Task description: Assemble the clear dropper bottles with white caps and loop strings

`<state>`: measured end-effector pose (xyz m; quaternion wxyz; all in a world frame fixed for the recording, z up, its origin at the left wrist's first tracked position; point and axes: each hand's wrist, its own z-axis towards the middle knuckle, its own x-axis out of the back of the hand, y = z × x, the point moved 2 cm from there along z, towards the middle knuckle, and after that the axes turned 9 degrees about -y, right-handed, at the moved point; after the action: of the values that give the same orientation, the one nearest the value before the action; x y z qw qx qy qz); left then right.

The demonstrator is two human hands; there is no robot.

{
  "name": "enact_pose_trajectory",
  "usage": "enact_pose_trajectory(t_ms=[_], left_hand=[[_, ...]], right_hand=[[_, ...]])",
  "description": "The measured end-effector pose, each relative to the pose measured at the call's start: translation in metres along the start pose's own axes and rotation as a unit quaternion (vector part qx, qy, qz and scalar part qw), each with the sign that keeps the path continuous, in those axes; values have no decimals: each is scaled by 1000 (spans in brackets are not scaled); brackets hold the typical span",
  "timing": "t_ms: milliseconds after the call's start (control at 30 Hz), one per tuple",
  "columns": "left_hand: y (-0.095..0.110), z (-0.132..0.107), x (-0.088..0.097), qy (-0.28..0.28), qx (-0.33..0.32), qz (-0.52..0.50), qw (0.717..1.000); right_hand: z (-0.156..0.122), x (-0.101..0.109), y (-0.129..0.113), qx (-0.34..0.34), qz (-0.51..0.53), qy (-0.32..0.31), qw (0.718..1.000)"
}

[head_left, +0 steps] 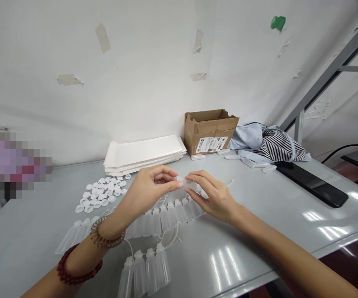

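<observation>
Over the grey table [253, 231], both of my hands meet on one small clear plastic bottle [189, 183]. My left hand [149, 188] pinches at its neck end with thumb and fingertips. My right hand [214, 194] grips the bottle's body from the right. Below the hands lies a row of several clear bottles [166, 215] side by side, and a second short row of bottles [146, 271] lies nearer to me. A heap of small white caps [103, 193] lies to the left of my left hand.
A stack of white sheets [144, 154] and an open cardboard box [210, 130] stand against the wall. Crumpled striped and blue cloth [268, 145], a few loose bottles [247, 160] and a black flat device [312, 184] lie at the right.
</observation>
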<state>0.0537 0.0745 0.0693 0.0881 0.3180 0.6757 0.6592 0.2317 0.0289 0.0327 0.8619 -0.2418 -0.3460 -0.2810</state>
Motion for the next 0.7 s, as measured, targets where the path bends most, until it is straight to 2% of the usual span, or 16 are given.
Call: enact_pose_trajectory(t_ms=[167, 333, 433, 500, 567, 633, 700], left_hand=[[2, -4, -6, 17, -26, 57, 998], [1, -5, -13, 23, -38, 70, 997], [2, -5, -15, 15, -21, 63, 998], [5, -7, -13, 3, -17, 73, 997], [9, -10, -9, 5, -32, 111, 993], [13, -14, -4, 17, -66, 175, 982], [15, -19, -3, 18, -120, 246, 962]], right_hand=[[1, 1, -3, 17, -25, -21, 999], [-2, -2, -7, 25, -22, 0, 999], [-3, -4, -10, -16, 45, -17, 999], [-1, -4, -12, -64, 143, -26, 987], [1, -2, -12, -138, 294, -39, 945], [3, -1, -12, -217, 447, -62, 866], [3, 0, -11, -263, 552, -69, 788]])
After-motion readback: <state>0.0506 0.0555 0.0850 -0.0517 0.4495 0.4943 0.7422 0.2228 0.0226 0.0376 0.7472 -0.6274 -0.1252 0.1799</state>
